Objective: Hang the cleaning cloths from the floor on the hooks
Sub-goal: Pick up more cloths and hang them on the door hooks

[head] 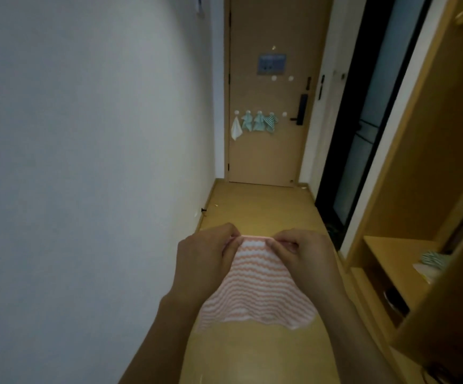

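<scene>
A pink and white wavy-striped cloth [255, 292] hangs in front of me, held by its top edge. My left hand [205, 253] pinches the top left corner and my right hand [302, 253] pinches the top right corner. Far down the corridor, a wooden door [269, 156] carries a row of white hooks. A white cloth [236, 128] and three green striped cloths [258, 121] hang there. One bare hook [284, 114] shows at the right end of that row, and two more bare hooks [282, 78] sit higher up.
A white wall [86, 162] runs along the left. On the right stand a dark glass panel [363, 134] and open wooden shelving [407, 245] holding another striped cloth [432, 260]. A black door stop [204, 210] sticks out near the left skirting. The wooden floor [260, 206] leads to the door.
</scene>
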The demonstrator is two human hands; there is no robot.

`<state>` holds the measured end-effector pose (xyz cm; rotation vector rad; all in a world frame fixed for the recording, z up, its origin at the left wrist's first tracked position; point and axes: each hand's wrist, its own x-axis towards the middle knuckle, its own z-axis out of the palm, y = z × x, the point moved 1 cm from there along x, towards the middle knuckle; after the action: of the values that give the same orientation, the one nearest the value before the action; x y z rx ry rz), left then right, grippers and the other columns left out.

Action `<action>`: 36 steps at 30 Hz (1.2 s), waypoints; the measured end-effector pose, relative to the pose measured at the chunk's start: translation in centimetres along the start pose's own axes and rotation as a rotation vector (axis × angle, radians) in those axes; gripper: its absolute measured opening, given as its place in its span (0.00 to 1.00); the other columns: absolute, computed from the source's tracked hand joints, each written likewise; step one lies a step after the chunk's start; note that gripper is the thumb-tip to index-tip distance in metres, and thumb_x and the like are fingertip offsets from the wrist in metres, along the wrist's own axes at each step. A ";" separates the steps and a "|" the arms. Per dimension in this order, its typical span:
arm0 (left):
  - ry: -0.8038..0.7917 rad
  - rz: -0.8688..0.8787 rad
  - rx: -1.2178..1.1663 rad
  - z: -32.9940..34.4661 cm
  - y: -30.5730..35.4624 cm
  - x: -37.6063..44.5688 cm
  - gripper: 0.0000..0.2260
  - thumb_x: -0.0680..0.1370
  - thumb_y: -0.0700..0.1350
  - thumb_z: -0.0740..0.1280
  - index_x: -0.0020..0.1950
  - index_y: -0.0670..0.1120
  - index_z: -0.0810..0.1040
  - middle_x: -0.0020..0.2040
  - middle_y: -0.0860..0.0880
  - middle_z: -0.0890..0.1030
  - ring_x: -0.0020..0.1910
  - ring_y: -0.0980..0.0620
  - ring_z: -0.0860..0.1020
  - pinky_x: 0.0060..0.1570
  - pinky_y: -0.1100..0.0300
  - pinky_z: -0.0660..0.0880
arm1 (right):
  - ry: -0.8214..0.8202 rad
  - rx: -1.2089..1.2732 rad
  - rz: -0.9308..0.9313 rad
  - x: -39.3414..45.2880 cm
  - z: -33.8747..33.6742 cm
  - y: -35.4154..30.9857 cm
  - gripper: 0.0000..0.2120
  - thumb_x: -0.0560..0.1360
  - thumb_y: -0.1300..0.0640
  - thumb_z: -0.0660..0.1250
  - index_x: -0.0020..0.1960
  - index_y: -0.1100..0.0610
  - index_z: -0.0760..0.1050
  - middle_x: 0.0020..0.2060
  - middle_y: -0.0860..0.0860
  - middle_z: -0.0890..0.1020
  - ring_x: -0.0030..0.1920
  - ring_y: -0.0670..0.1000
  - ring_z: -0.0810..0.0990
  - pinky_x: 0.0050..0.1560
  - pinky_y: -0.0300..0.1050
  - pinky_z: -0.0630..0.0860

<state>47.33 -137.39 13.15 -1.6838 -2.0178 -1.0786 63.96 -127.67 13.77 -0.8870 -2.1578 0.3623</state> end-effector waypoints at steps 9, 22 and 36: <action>-0.042 0.057 -0.053 5.6 -4.5 6.2 0.10 0.79 0.56 0.61 0.44 0.55 0.77 0.34 0.59 0.78 0.32 0.60 0.73 0.31 0.65 0.68 | 0.000 -0.041 0.102 5.7 3.7 3.5 0.07 0.75 0.48 0.68 0.44 0.48 0.84 0.37 0.41 0.83 0.40 0.40 0.77 0.42 0.37 0.72; -0.137 0.089 -0.067 19.6 -6.9 22.1 0.17 0.79 0.64 0.56 0.45 0.55 0.78 0.33 0.56 0.79 0.31 0.57 0.76 0.32 0.54 0.76 | -0.026 0.019 0.140 21.8 6.7 16.4 0.07 0.75 0.48 0.69 0.47 0.48 0.85 0.39 0.41 0.83 0.41 0.40 0.78 0.45 0.42 0.76; -0.116 0.057 -0.094 30.5 -12.1 36.8 0.20 0.77 0.63 0.55 0.46 0.52 0.81 0.35 0.57 0.80 0.32 0.59 0.75 0.34 0.58 0.75 | -0.069 0.030 0.074 38.2 11.2 26.8 0.06 0.74 0.50 0.70 0.46 0.49 0.85 0.38 0.41 0.83 0.41 0.40 0.79 0.45 0.45 0.77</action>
<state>33.12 -90.20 12.31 -1.8792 -2.0035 -1.0961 50.57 -81.54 13.53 -0.9524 -2.1805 0.4675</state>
